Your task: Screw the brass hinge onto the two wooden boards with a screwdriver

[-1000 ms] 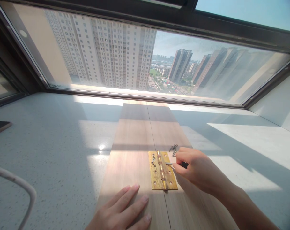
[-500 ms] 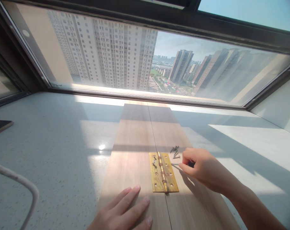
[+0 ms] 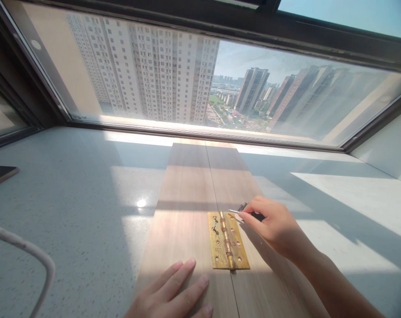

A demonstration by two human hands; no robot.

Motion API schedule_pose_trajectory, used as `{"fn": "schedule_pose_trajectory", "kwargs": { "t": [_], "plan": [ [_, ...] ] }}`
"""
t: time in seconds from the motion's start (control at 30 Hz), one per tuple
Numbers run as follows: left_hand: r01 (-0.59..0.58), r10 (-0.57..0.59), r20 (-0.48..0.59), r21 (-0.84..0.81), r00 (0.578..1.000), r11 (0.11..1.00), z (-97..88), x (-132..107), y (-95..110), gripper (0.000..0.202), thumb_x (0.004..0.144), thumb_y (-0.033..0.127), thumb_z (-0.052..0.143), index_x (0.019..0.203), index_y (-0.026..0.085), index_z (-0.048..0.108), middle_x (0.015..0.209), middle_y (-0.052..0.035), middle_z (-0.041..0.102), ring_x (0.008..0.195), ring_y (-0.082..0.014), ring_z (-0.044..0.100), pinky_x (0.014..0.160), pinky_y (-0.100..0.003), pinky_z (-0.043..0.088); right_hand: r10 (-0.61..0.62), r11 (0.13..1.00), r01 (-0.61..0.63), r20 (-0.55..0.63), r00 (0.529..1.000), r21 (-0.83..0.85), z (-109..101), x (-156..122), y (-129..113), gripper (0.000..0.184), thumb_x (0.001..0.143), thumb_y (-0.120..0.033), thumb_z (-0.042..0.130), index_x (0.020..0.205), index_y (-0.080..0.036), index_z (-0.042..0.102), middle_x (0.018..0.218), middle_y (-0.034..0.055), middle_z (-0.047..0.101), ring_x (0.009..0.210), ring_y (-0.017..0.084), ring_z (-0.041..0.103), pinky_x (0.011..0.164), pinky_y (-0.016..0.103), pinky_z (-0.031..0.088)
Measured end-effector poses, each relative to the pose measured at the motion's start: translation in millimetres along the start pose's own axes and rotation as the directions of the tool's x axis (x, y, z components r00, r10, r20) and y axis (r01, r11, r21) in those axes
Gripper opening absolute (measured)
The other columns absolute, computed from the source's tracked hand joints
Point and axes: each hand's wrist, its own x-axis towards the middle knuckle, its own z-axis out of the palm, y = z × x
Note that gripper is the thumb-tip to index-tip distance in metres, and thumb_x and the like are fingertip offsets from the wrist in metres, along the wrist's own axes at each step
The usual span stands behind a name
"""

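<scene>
Head view: right hand (image 3: pixel 275 226) is pinching a thin screwdriver (image 3: pixel 244 213), grip closed on it; shaft is lying near flat, long axis left-right, tip pointing left over the far right corner of the brass hinge (image 3: pixel 227 240). Hinge is lying open across the seam of two wooden boards (image 3: pixel 187 194) on the counter (image 3: pixel 71 212), knuckle running near to far. Left hand (image 3: pixel 172 297) is resting flat on the left board, fingers spread, holding nothing.

Dark flat object (image 3: pixel 0 174) (maybe phone) at counter (image 3: pixel 71 212) edge; white cable (image 3: pixel 28 256) nearby.
</scene>
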Motion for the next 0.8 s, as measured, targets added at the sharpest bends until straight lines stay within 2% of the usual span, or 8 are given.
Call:
{"fn": "schedule_pose_trajectory", "kwargs": {
  "t": [0.17, 0.57, 0.7, 0.8],
  "plan": [
    [0.037, -0.039, -0.049, -0.040, 0.998, 0.999, 2.8, -2, 2, 0.016, 0.093, 0.026, 0.053, 0.095, 0.026, 0.069, 0.112, 0.0028, 0.067, 0.130, -0.0217, 0.046, 0.107, -0.041, 0.040, -0.062, 0.998, 0.062, 0.049, 0.997, 0.011, 11, 0, 0, 0.029, 0.091, -0.037, 0.047, 0.072, -0.021, 0.062, 0.078, 0.0012, 0.056, 0.068, 0.015, 0.052, 0.065, 0.030, 0.038],
    [0.037, -0.039, -0.043, -0.051, 0.998, 0.998, 3.3, -2, 2, 0.017, 0.093, 0.024, 0.052, 0.096, 0.026, 0.069, 0.113, 0.0033, 0.068, 0.129, -0.0219, 0.047, 0.104, -0.041, 0.044, -0.144, 0.988, 0.138, 0.092, 0.985, 0.068, 10, -1, 2, 0.027, 0.093, -0.033, 0.045, 0.075, -0.020, 0.061, 0.076, 0.0011, 0.053, 0.064, 0.013, 0.049, 0.061, 0.029, 0.037],
    [0.055, -0.057, -0.061, -0.035, 0.996, 0.998, 5.8, -5, 5, 0.016, 0.093, 0.024, 0.053, 0.096, 0.027, 0.068, 0.111, 0.0048, 0.069, 0.125, -0.0197, 0.052, 0.104, -0.037, 0.045, -0.142, 0.988, 0.135, 0.093, 0.985, 0.075, 11, -2, 2, 0.027, 0.093, -0.034, 0.045, 0.075, -0.020, 0.061, 0.077, 0.0015, 0.054, 0.065, 0.013, 0.050, 0.061, 0.029, 0.037],
    [0.137, -0.135, -0.092, 0.020, 0.987, 0.990, 12.6, -11, 11, 0.019, 0.095, 0.027, 0.050, 0.103, 0.026, 0.066, 0.110, 0.0014, 0.070, 0.116, -0.0168, 0.060, 0.101, -0.032, 0.048, -0.134, 0.989, 0.128, 0.088, 0.987, 0.074, 11, -2, 1, 0.027, 0.093, -0.034, 0.046, 0.075, -0.021, 0.062, 0.077, 0.0018, 0.055, 0.066, 0.014, 0.051, 0.061, 0.029, 0.038]
  ]
}}
